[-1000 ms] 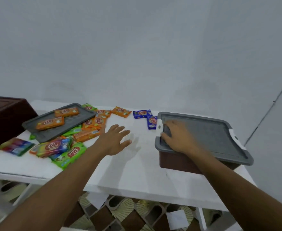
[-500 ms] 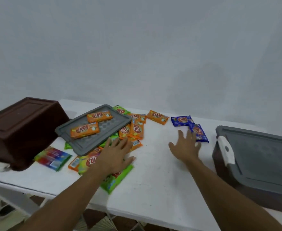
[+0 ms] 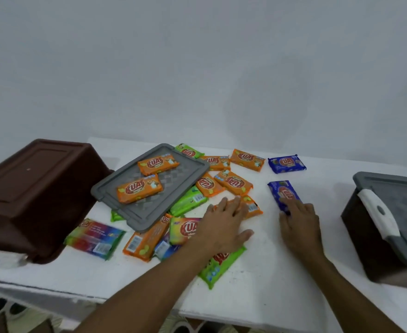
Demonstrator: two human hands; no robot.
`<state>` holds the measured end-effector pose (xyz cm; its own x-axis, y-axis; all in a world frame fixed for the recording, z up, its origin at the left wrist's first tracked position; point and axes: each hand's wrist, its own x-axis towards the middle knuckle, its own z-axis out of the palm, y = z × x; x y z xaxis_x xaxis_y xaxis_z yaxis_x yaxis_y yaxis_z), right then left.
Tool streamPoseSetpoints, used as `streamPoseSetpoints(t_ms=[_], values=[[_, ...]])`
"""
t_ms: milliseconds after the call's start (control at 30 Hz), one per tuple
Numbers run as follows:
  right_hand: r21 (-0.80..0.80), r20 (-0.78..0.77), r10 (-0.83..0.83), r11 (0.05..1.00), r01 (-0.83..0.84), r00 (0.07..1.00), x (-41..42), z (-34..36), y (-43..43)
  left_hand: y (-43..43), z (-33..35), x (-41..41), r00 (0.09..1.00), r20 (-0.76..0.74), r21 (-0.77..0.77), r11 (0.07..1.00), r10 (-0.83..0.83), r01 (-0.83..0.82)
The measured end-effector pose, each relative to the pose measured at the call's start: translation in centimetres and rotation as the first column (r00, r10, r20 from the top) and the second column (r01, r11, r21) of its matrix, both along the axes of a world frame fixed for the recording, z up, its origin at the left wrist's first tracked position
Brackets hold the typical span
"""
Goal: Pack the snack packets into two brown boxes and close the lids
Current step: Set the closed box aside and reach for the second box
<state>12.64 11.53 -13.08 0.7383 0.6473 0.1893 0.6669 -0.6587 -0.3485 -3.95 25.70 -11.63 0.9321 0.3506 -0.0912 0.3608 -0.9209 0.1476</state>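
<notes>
Several snack packets lie scattered on the white table [image 3: 257, 272]. A grey lid [image 3: 173, 186] rests tilted on the pile with two orange packets [image 3: 138, 191] on it. A brown box [image 3: 29, 188] sits upside down at the left. A second brown box [image 3: 363, 241] with its grey lid [image 3: 404, 207] on stands at the right. My left hand [image 3: 224, 227] lies flat, fingers spread, over orange and green packets. My right hand [image 3: 298, 224] rests with its fingertips on the near end of a blue packet [image 3: 284, 192].
Another blue packet [image 3: 286, 163] lies near the back of the table. A rainbow-coloured packet [image 3: 94, 237] sits by the upturned box. The table's front edge runs below my forearms, with patterned floor beneath. A plain wall stands right behind the table.
The view has swung left and closer. My right hand moved from the right box's lid across to the blue packet. My left hand slid forward onto the packet pile.
</notes>
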Motion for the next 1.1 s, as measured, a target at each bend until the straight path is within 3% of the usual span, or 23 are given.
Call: streamPoseSetpoints(t_ms=[100, 200, 300, 500, 567, 633, 700, 800, 867, 967, 1033, 1100], values=[[0.158, -0.030, 0.028, 0.987, -0.023, 0.999, -0.7, -0.1, -0.7, 0.5, 0.3, 0.1, 0.992, 0.085, -0.011, 0.995, -0.098, 0.099], [0.032, 0.016, 0.067, 0.997, -0.067, 0.998, -0.4, -0.1, -0.4, 1.4, 0.7, -1.2, 0.960, 0.262, 0.046, 0.995, -0.096, 0.087], [-0.110, 0.038, 0.104, 0.989, -0.099, 0.994, -0.4, -0.3, -0.2, 2.9, 1.0, -4.4, 0.949, 0.307, 0.107, 0.994, -0.067, 0.036], [-0.084, -0.020, 0.081, 0.993, -0.083, 0.997, -1.8, -0.4, -0.3, 4.5, -0.9, -11.5, 0.949, 0.308, 0.208, 0.978, -0.063, -0.003], [-0.040, -0.050, 0.114, 0.992, -0.116, 0.992, -2.9, -0.5, -0.6, 3.7, -0.8, -11.1, 0.921, 0.388, 0.158, 0.981, 0.042, -0.111], [-0.021, -0.057, 0.157, 0.987, -0.159, 0.986, -4.0, -0.8, -1.2, 2.9, -0.1, -10.4, 0.872, 0.465, 0.008, 0.984, 0.153, -0.177], [-0.018, -0.063, 0.181, 0.983, -0.183, 0.981, -4.8, -1.0, -2.0, 2.3, 0.2, -10.5, 0.852, 0.506, -0.055, 0.991, 0.133, -0.122], [0.038, -0.108, 0.186, 0.982, -0.183, 0.976, -6.2, -0.9, -3.0, 1.8, 0.4, -13.4, 0.870, 0.492, 0.055, 0.997, 0.021, -0.055], [0.043, -0.113, 0.172, 0.985, -0.168, 0.979, -7.5, -0.8, -3.2, 2.1, 0.2, -16.2, 0.878, 0.460, 0.159, 0.960, 0.134, -0.229], [0.038, -0.064, 0.204, 0.979, -0.202, 0.977, -10.1, -0.6, -2.8, 2.6, -0.9, -20.2, 0.777, 0.308, 0.174, 0.770, 0.550, -0.614], [0.034, -0.021, 0.263, 0.964, -0.262, 0.965, -12.4, -0.1, -2.0, 1.9, -1.8, -21.3, 0.696, 0.145, 0.085, 0.692, 0.704, -0.717], [0.012, -0.023, 0.312, 0.950, -0.312, 0.950, -14.4, 0.7, -0.8, 0.9, -2.0, -20.6, 0.710, 0.122, 0.053, 0.710, 0.693, -0.702]])
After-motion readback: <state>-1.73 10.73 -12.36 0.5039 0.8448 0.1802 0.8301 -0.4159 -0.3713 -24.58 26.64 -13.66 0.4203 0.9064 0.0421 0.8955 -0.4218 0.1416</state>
